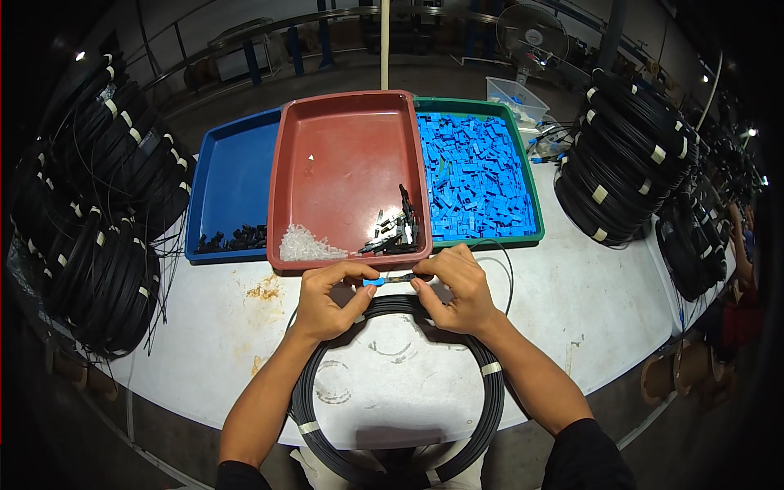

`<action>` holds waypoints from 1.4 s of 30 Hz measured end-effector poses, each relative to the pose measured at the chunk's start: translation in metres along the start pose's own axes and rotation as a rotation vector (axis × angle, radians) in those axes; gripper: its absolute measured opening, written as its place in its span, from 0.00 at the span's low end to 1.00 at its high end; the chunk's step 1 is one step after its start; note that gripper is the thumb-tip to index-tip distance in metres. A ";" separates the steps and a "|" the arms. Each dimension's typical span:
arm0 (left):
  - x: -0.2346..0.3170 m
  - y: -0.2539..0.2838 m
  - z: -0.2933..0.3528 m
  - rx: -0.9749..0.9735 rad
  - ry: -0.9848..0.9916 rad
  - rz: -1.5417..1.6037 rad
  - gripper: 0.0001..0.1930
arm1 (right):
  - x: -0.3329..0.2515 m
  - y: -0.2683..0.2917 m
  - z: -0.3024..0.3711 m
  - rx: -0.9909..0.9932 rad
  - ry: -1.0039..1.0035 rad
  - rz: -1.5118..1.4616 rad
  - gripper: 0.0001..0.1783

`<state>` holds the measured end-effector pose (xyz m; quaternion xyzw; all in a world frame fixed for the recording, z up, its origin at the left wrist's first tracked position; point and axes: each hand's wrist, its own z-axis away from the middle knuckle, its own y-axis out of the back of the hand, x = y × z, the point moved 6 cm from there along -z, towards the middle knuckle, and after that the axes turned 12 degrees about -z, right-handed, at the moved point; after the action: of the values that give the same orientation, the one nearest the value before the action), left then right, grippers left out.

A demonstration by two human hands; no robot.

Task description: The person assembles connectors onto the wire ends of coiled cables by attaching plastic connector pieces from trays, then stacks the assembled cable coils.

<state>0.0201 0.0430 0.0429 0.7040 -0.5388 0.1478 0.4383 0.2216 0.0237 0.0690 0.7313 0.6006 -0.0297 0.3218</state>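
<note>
In front of the red tray, my left hand [327,300] pinches a small blue plastic connector piece [373,282] between thumb and fingertips. Facing it, my right hand [459,290] grips a slim black cable connector [400,278] whose tip meets the blue piece; whether it sits inside cannot be made out. Below both hands lies a ring-shaped coil of black cable [493,392], bound with pale tape, overhanging the near table edge. A thin loop of cable rises at the right of my right hand.
A red tray [351,163] holds clear bits [304,245] and black parts [400,233]. Left stands a blue tray [237,159] with black pieces; right, a green tray [490,242] of blue pieces. Stacked cable coils [629,155] flank the white table [572,302] on both sides.
</note>
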 end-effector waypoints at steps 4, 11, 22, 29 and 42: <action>0.006 0.000 -0.002 0.012 -0.036 -0.028 0.09 | 0.002 -0.001 0.001 -0.001 -0.006 -0.015 0.08; 0.004 -0.001 0.001 -0.007 -0.038 -0.082 0.12 | 0.004 -0.003 0.002 -0.017 0.020 -0.025 0.11; 0.011 -0.005 -0.002 0.018 -0.115 -0.098 0.17 | 0.004 -0.008 0.004 -0.085 0.005 -0.057 0.12; 0.014 0.001 0.000 0.073 -0.164 -0.216 0.09 | 0.014 -0.009 0.006 -0.078 -0.152 -0.127 0.12; 0.010 -0.002 0.001 0.039 -0.184 -0.110 0.10 | 0.005 -0.004 0.002 -0.088 0.025 -0.051 0.09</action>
<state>0.0252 0.0363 0.0486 0.7515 -0.5343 0.0687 0.3808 0.2200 0.0269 0.0633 0.7010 0.6240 -0.0022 0.3453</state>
